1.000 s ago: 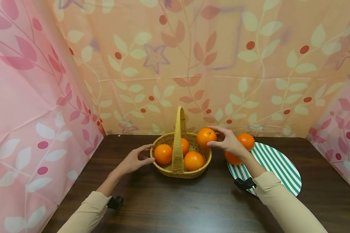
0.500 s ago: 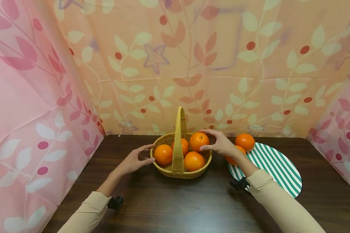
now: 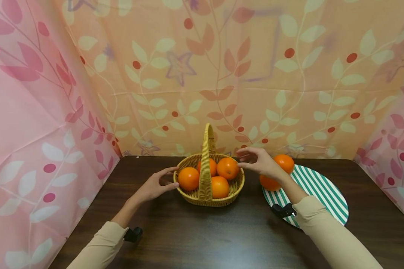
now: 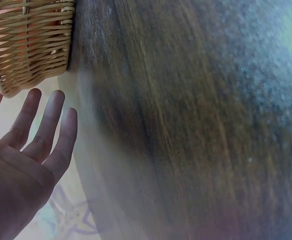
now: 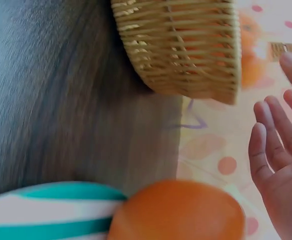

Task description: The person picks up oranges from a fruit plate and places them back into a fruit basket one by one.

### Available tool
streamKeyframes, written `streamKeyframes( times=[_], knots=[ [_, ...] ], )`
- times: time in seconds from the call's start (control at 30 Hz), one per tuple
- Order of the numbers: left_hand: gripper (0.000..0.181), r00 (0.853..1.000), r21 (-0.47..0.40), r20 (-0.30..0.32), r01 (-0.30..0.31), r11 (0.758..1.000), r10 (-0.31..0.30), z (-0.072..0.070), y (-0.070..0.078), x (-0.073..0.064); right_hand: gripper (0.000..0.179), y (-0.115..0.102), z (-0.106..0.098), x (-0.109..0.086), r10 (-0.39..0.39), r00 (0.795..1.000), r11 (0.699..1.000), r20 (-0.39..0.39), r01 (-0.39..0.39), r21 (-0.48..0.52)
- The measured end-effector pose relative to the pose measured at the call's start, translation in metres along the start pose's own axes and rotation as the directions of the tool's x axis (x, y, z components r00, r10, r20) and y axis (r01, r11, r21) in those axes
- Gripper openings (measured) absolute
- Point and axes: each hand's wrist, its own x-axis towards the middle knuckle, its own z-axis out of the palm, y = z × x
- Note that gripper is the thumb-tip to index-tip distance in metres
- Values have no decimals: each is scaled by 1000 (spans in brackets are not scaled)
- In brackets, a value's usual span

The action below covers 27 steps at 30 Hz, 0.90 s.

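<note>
A yellow wicker basket point(image 3: 219, 202) with a tall arched handle point(image 3: 205, 164) holds several oranges, among them one at the back right point(image 3: 227, 168). My left hand point(image 3: 155, 185) stays at the basket's left rim, its thumb and fingertips at the edge; its fingers look extended in the left wrist view. Beside the right rim, my right hand point(image 3: 264, 164) hovers with nothing between its parted fingers. In the right wrist view that hand point(image 5: 285, 165) is apart from the basket wall point(image 5: 185, 55). Two oranges, one farther back point(image 3: 284, 163) and one nearer point(image 3: 269, 183), lie right of the basket, partly behind the right hand.
The oranges on the right lie at the left side of a round green-and-white striped plate point(image 3: 320, 194). Everything stands on a dark wooden table point(image 3: 202, 239). Patterned cloth point(image 3: 178, 93) hangs behind the table and at both sides.
My right hand has lowered an orange into the basket's back right, let it go and drawn back to the right. The front orange shifted slightly left. My left hand has stayed put.
</note>
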Motion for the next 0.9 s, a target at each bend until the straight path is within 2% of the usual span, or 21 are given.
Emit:
streamKeyframes(
  times=[0.13,0.27,0.6,0.8,0.9],
  knots=[
    [63,1000,10,-4,-8,1000,8,-1,1,0,32,0,-11,-9,-33,998,999,-52,33,4],
    [63,1000,18,-6,-8,1000,8,-1,2,-1,26,2,-25,-19,-49,996,999,-77,48,-10],
    [62,1000,11,-9,-8,1000,8,-3,-3,-1,29,4,-63,-47,10,994,997,-110,-19,-74],
    [62,1000,15,-12,-4,1000,4,-3,-4,-1,28,8,-84,-63,-12,989,986,-148,-14,-169],
    [62,1000,14,-10,0,1000,1,-3,-3,-1,29,10,-91,-70,-18,988,986,-155,-8,-168]
  ],
)
